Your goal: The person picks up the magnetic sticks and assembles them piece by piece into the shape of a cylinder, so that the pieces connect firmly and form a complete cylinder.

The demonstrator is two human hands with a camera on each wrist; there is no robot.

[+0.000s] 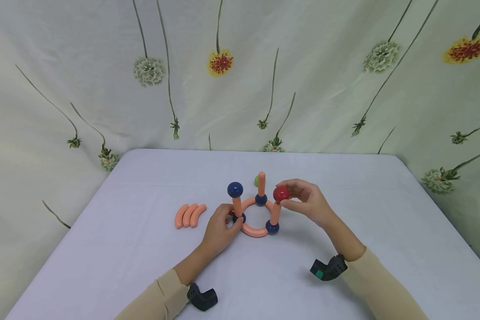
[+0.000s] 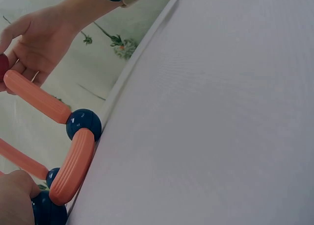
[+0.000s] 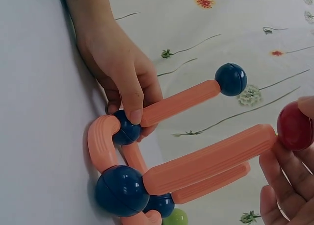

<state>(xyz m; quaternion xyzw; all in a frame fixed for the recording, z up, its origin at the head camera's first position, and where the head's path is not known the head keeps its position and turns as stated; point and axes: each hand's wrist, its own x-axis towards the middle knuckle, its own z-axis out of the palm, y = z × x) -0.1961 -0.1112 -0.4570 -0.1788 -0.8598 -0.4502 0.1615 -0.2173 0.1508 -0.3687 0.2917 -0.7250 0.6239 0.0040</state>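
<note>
A ring of curved orange rods point(image 1: 254, 232) joined by blue balls point(image 1: 272, 227) lies on the table, with three straight orange rods point(image 1: 262, 183) standing up from it. My left hand point(image 1: 221, 229) pinches the blue ball at the ring's left, between thumb and fingers. On top of the rod above it sits another blue ball point(image 1: 235, 190). My right hand point(image 1: 307, 200) holds a red ball point(image 1: 281, 194) between thumb and fingertips, right at the top end of the right-hand rod point(image 3: 211, 159). The back rod's top end is bare.
Left of the ring, three curved orange rods point(image 1: 190, 216) lie side by side. A green ball point(image 1: 257, 181) stands behind the back rod, partly hidden. The white-covered table point(image 1: 144, 266) ends at a flower-patterned cloth point(image 1: 240, 102) behind it.
</note>
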